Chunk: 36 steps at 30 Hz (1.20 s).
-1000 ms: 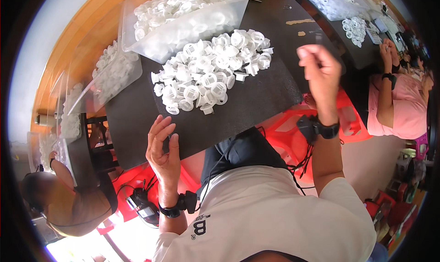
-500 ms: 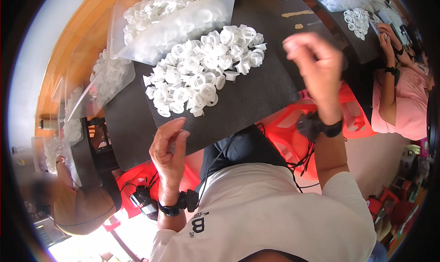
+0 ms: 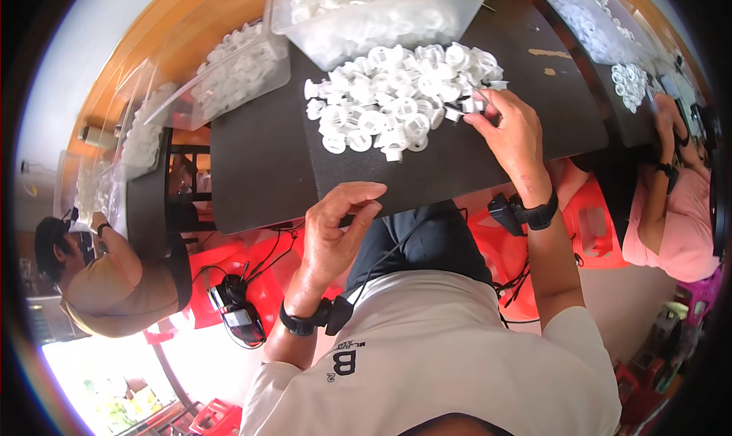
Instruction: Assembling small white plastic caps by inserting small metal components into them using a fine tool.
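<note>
A heap of small white plastic parts (image 3: 389, 93), round-faced with square stubs, lies on the dark table. My right hand (image 3: 512, 129) is at the heap's right edge. Its thumb and fingertips close around one white plastic part (image 3: 474, 107); how firmly they touch it is partly hidden. A thin grey sliver shows by the fingertips, too small to name. My left hand (image 3: 341, 221) hovers at the table's front edge, fingers bent and thumb apart from them, with nothing visible between. Both wrists wear black straps with small devices.
Behind the heap stands a translucent bin (image 3: 374, 36) full of similar white parts. Another bin (image 3: 240, 78) is at the left. Co-workers sit at either side, one in a pink top (image 3: 671, 230). Red plastic stools (image 3: 595, 222) and cables lie below the table (image 3: 259, 177).
My right hand has come down from above the table to the heap's right edge, onto a white part. My left hand stays near the front edge. The whole view has shifted.
</note>
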Motion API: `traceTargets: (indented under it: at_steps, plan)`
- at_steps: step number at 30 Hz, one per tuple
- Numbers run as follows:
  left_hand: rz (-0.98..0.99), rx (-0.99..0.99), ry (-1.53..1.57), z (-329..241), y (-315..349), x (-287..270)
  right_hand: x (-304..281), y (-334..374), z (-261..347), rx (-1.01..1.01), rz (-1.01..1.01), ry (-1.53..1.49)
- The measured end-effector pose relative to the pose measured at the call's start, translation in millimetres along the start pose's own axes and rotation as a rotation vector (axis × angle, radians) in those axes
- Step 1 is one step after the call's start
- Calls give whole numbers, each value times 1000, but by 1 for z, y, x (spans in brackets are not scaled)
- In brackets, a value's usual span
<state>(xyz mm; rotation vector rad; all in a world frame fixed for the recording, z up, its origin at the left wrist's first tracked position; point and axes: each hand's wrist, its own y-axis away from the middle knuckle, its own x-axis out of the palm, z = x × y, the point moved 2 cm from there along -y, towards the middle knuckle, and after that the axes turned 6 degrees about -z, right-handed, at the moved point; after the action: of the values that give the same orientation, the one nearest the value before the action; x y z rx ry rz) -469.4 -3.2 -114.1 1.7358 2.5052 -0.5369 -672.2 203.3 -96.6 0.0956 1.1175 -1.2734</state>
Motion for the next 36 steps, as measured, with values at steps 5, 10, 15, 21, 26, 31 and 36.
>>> traceTargets:
  at_steps: [5, 10, 15, 21, 26, 31, 36]
  plan:
    - [3, -42, -2, -2, 3, -2, 10, 5, 1, -6, -23, 85]
    - [-9, -12, 31, -1, -3, -5, 11, 8, 2, -19, -71, 102]
    - [-24, -90, 64, 3, 2, -20, 5, 14, -6, 18, -111, -90]
    - [44, -65, 150, -5, -8, 0, -1, 13, -5, 66, -105, -183]
    - [99, -72, 157, -3, -21, 20, 1, 11, -15, 73, -86, -271]
    - [90, -149, 170, -2, -22, 24, -2, 11, -23, 114, -98, -347]
    - [98, -122, 206, -1, -30, 24, 2, 7, -26, 96, -114, -415]
